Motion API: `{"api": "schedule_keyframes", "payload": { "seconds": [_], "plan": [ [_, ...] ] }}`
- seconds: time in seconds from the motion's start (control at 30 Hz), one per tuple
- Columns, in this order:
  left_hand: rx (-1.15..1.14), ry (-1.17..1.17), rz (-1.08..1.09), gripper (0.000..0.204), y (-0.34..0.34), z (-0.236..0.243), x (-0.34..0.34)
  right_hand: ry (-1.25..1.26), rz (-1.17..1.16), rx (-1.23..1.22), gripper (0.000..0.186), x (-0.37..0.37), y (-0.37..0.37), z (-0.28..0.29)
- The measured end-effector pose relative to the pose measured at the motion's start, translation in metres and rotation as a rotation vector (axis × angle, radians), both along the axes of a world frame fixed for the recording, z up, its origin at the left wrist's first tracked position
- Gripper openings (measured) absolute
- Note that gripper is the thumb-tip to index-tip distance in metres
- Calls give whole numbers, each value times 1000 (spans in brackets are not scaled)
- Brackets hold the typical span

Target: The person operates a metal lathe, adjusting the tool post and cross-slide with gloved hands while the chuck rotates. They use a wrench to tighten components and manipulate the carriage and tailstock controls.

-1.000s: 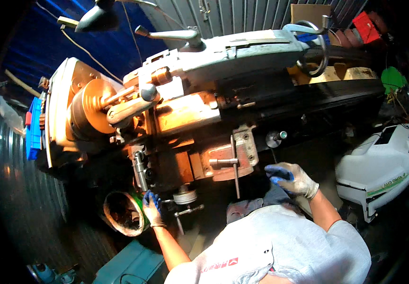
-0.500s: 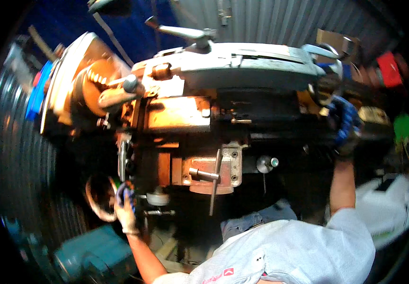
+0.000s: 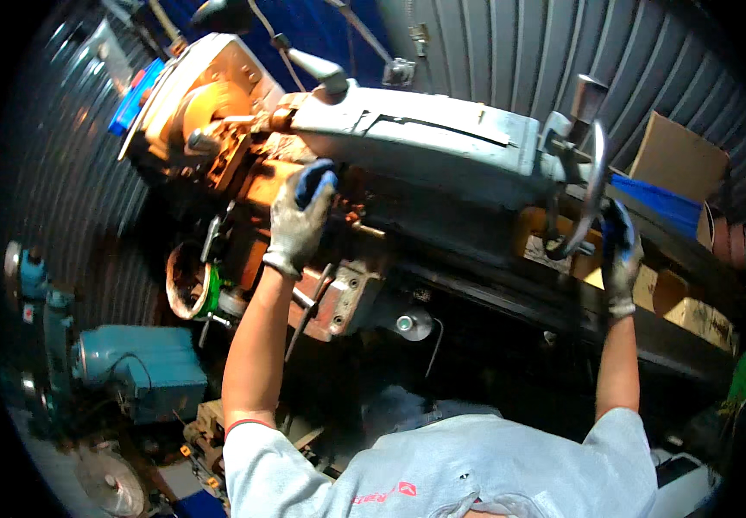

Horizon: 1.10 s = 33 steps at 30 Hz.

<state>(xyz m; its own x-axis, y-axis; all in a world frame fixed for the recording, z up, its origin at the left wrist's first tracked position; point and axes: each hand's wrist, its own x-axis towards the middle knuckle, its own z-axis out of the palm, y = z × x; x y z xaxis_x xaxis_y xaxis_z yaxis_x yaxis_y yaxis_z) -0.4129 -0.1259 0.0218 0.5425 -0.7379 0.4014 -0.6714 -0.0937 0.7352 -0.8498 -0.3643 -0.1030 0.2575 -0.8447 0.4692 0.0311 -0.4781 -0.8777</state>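
A white-and-blue work glove covers my left hand (image 3: 300, 216), raised over the lathe carriage, close to the front of the grey tailstock (image 3: 425, 129). Its fingers are curled in, and whatever they may hold is hidden. My right hand (image 3: 622, 259), gloved alike, is beside the rim of the tailstock handwheel (image 3: 598, 173). Its fingers point upward along the rim; I cannot tell if they touch it. Under my left forearm lies the tool post (image 3: 338, 298), with a T-shaped bar handle (image 3: 311, 302) on it. A clamp lever (image 3: 331, 76) sticks up from the tailstock.
The lamplit headstock and chuck (image 3: 213, 104) stand at the far left. A carriage wheel with a green band (image 3: 190, 281) is below them. A teal motor housing (image 3: 140, 363) sits at lower left. Cardboard (image 3: 675, 164) and yellowish blocks (image 3: 692, 315) are on the right.
My left hand has left the carriage wheel and risen toward the tailstock's front. My right hand stays near the handwheel, its fingers straighter. The view has tilted and shifted right.
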Motion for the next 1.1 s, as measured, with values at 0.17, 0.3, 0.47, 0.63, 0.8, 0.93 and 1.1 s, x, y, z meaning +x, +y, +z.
{"api": "schedule_keyframes", "payload": {
  "seconds": [0.17,0.3,0.47,0.63,0.8,0.93,1.1],
  "plan": [
    [-242,30,-82,29,-91,13,10,173,-75,-34,37,8,-20,32],
    [-337,-36,74,37,-136,7,64,-132,-23,-81,36,25,-13,94],
    [-432,237,216,65,-190,10,117,51,-92,-245,39,25,-20,114],
    [33,235,364,49,-219,10,187,106,174,134,49,10,-10,24],
    [181,-76,626,68,-252,22,164,244,414,491,44,3,6,-7],
    [314,98,623,71,-241,48,130,177,488,578,34,-6,-1,-20],
    [444,-84,469,55,-258,44,136,183,383,843,27,0,-19,-12]
  ]
}}
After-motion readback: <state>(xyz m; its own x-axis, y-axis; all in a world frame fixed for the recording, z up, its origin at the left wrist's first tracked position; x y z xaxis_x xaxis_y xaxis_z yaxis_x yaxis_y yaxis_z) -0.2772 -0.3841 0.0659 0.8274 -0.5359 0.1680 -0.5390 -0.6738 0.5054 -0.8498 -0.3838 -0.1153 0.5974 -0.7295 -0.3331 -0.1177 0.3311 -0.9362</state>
